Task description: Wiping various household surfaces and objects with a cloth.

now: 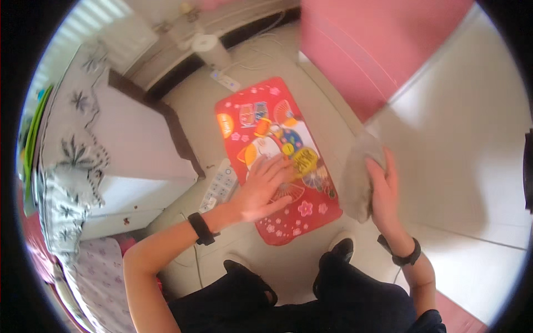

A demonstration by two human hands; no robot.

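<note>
A red rectangular panel [300, 209], printed with a cartoon cat, fans and pink blossoms, is below me at a slant; I cannot tell whether it is a tabletop or a box lid. Over its lower left part my left hand [266, 187] is spread palm down, apparently resting on the surface, with nothing gripped. To the right of the panel, my right hand [384, 191] grips a grey cloth [358, 179] that is bunched and slightly blurred. The cloth hangs beside the panel's right edge. Black bands circle both wrists.
A white power strip [220, 185] lies at the panel's left edge, another [225, 80] beyond its far end. Behind stands a white cylinder [211, 50]. A white cabinet [137, 141] with a patterned cover [75, 150] is at left, a pink panel [374, 45] at upper right.
</note>
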